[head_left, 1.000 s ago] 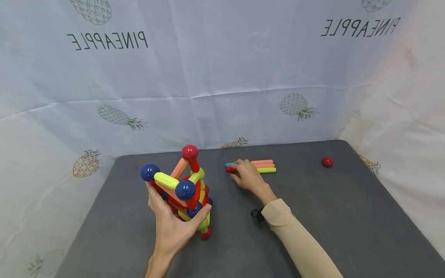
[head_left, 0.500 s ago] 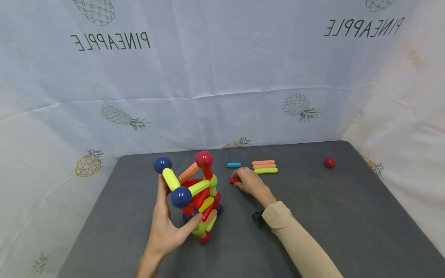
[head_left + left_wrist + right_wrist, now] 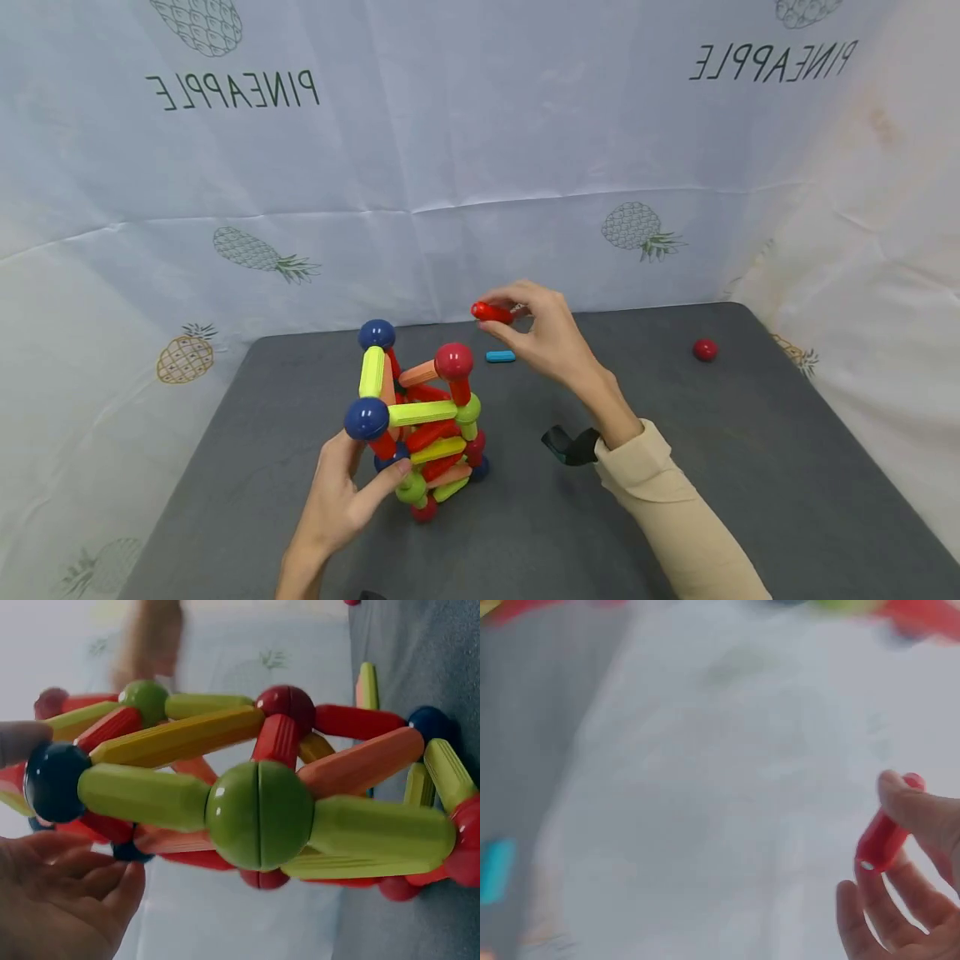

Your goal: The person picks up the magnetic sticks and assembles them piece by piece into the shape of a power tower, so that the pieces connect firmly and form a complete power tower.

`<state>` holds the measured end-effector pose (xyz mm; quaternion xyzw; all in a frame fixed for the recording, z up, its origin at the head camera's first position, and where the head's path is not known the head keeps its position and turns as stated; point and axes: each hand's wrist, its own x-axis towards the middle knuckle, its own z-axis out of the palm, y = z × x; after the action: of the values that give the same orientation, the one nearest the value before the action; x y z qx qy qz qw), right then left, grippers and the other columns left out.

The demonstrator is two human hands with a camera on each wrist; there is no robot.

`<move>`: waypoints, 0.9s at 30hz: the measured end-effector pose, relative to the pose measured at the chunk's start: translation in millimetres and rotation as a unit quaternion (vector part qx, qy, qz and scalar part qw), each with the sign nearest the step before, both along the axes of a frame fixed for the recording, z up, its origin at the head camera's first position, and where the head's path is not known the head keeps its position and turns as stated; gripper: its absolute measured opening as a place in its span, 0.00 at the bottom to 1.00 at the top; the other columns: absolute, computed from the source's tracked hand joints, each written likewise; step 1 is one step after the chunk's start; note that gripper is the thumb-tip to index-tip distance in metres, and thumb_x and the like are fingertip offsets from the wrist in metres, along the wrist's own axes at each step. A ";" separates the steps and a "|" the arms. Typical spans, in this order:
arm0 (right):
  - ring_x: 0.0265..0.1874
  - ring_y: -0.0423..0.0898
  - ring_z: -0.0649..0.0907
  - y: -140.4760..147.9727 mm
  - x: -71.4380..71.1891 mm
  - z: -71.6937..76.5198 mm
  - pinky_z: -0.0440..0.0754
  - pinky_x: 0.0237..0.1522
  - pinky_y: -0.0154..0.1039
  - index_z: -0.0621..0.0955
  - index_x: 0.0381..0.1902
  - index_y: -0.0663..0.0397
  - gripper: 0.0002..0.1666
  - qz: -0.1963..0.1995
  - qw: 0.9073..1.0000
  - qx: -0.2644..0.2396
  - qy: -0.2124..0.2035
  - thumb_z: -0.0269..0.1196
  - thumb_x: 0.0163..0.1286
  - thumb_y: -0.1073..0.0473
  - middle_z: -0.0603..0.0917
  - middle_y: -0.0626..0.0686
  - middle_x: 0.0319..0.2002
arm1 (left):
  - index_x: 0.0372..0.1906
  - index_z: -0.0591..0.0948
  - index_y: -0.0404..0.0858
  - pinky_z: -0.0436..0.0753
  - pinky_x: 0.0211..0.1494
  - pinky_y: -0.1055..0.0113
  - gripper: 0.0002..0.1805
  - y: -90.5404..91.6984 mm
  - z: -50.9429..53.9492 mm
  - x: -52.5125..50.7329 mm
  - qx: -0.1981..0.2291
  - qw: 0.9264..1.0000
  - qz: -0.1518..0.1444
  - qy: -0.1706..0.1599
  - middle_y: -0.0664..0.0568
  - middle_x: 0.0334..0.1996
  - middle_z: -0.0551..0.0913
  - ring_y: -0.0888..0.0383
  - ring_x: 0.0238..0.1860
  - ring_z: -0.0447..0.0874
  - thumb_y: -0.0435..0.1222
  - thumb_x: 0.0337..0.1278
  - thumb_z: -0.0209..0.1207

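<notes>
In the head view my left hand (image 3: pixel 333 500) grips a tall tower of magnetic sticks and balls (image 3: pixel 422 413), with the thumb on a dark blue ball and fingers behind. The left wrist view shows the tower from close by, its green ball (image 3: pixel 259 814) in the middle and its lower balls by the grey tabletop. Up and right of the tower, my right hand (image 3: pixel 551 342) pinches a short red magnetic stick (image 3: pixel 491 312) between thumb and fingers. The right wrist view shows that red stick (image 3: pixel 883 838) too, apart from the tower.
On the dark grey table (image 3: pixel 750 467) lie a short blue stick (image 3: pixel 500 357) near the back and a red ball (image 3: pixel 705 350) at the far right. Yellow-green and orange sticks (image 3: pixel 367 686) show in the left wrist view. Behind hangs a pineapple-print cloth (image 3: pixel 465 150).
My right hand has taken the red stick from beside the blue one and lifted it above the table. The tower has turned and shifted right in my left hand.
</notes>
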<state>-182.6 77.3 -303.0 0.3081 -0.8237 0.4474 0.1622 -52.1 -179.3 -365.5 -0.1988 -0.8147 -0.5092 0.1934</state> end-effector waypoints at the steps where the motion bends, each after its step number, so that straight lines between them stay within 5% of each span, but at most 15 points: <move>1: 0.41 0.47 0.86 -3.1 6.7 11.6 0.87 0.48 0.45 0.87 0.49 0.58 0.18 0.013 0.999 -0.023 0.019 0.75 0.61 0.63 0.88 0.55 0.44 | 0.54 0.79 0.36 0.82 0.54 0.74 0.21 -1.4 -0.4 0.3 0.003 1.000 0.001 -0.002 0.52 0.43 0.85 0.66 0.44 0.84 0.22 0.54 0.64; 6: 0.42 0.43 0.85 -20.5 42.1 50.4 0.86 0.46 0.38 0.88 0.49 0.60 0.19 0.106 0.984 -0.082 0.114 0.76 0.59 0.67 0.89 0.54 0.42 | 0.50 0.82 0.34 0.85 0.50 0.74 0.15 -4.9 -1.6 -0.6 0.022 1.000 -0.003 -0.014 0.53 0.41 0.88 0.68 0.43 0.86 0.21 0.60 0.58; 12: 0.44 0.43 0.83 -33.8 66.6 57.6 0.83 0.41 0.32 0.87 0.49 0.61 0.19 0.202 0.967 -0.043 0.152 0.75 0.58 0.69 0.88 0.55 0.44 | 0.49 0.83 0.33 0.84 0.52 0.74 0.13 -7.4 -2.5 -1.5 0.031 0.999 -0.010 -0.034 0.59 0.44 0.87 0.68 0.44 0.87 0.21 0.62 0.58; 20: 0.41 0.42 0.80 -38.5 73.0 51.1 0.77 0.44 0.32 0.89 0.49 0.52 0.18 0.152 0.966 0.076 0.194 0.76 0.60 0.60 0.87 0.49 0.42 | 0.49 0.83 0.33 0.85 0.52 0.72 0.12 -7.6 -3.7 -1.6 0.019 0.999 -0.005 -0.048 0.58 0.43 0.87 0.67 0.44 0.87 0.22 0.63 0.57; 27: 0.40 0.41 0.79 -41.9 73.4 48.1 0.74 0.43 0.33 0.90 0.49 0.45 0.19 0.096 0.957 0.145 0.233 0.77 0.59 0.55 0.87 0.44 0.39 | 0.49 0.83 0.33 0.84 0.53 0.72 0.11 -5.5 -2.0 -1.0 0.015 0.998 0.010 -0.066 0.53 0.44 0.88 0.67 0.44 0.86 0.24 0.64 0.58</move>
<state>-109.2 35.4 -254.8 0.5018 -0.7858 0.2526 0.2589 -53.1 -184.7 -367.4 -0.1535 -0.8199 -0.5315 0.1474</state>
